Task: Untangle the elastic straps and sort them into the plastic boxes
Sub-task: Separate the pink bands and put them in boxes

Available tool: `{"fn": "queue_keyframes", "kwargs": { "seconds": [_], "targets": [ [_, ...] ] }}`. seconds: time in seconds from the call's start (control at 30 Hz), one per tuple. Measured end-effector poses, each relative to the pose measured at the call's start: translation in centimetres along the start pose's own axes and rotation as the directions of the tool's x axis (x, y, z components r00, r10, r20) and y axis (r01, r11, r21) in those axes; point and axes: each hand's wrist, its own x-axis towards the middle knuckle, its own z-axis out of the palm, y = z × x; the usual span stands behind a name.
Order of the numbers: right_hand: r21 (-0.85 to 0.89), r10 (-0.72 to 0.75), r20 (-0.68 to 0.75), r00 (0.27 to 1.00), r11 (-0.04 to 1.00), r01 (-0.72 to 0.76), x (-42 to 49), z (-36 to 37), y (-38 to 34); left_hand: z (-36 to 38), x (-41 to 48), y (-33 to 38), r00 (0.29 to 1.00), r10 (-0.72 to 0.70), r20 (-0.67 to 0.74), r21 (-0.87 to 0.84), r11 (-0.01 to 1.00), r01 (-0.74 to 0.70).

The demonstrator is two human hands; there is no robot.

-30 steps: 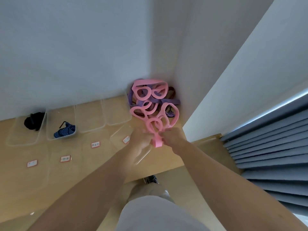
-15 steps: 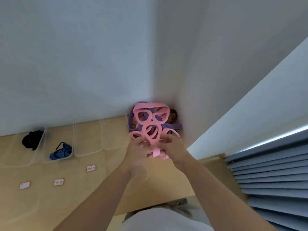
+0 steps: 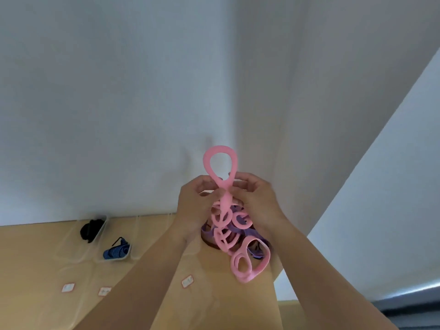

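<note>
I hold up a pink elastic strap (image 3: 223,177) made of linked loops; its top loop stands above my fingers. My left hand (image 3: 197,201) pinches the strap's narrow neck from the left. My right hand (image 3: 258,198) grips it from the right. The rest of the pink chain hangs down into a tangle of purple and dark red straps (image 3: 252,244) on the wooden table (image 3: 35,258), in the corner. Clear plastic boxes stand along the wall: one holds a black strap (image 3: 91,229), the one beside it a blue striped strap (image 3: 116,252).
White walls meet in a corner just behind the tangle. Small white labels (image 3: 187,281) lie on the table in front of the boxes. The table's right edge ends near the tangle, with grey blinds (image 3: 409,306) low on the right.
Both hands have lifted the pink strap up from the pile, so one loop now stands above my fingers. The view has tilted up toward the wall.
</note>
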Motion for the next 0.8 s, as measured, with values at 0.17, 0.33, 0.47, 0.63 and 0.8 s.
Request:
{"fn": "queue_keyframes", "kwargs": {
  "seconds": [0.17,0.33,0.47,0.63,0.8],
  "targets": [
    [0.053,-0.162,0.073,0.984,0.986,0.159,0.6,0.2,-4.4,1.0,-0.1,4.9,0.985,0.165,-0.040,-0.057,0.984,-0.167],
    [0.105,-0.278,0.138,0.950,0.958,0.265,0.2,-0.2,-8.6,2.0,-1.0,8.8,0.941,0.332,-0.061,-0.089,0.938,-0.336],
    [0.124,-0.287,0.192,0.939,0.956,0.266,-0.5,-1.2,-11.1,2.4,-1.9,10.9,0.845,0.535,-0.024,-0.066,0.842,-0.535],
    [0.196,-0.207,0.266,0.941,0.968,0.157,-1.7,-1.6,-13.7,2.6,-2.9,13.2,0.730,0.684,-0.012,-0.012,0.729,-0.684],
    [0.095,-0.278,0.331,0.902,0.961,0.261,-3.0,-1.4,-14.3,2.1,-3.7,14.4,0.660,0.750,-0.040,0.064,0.661,-0.748]
  ]
}}
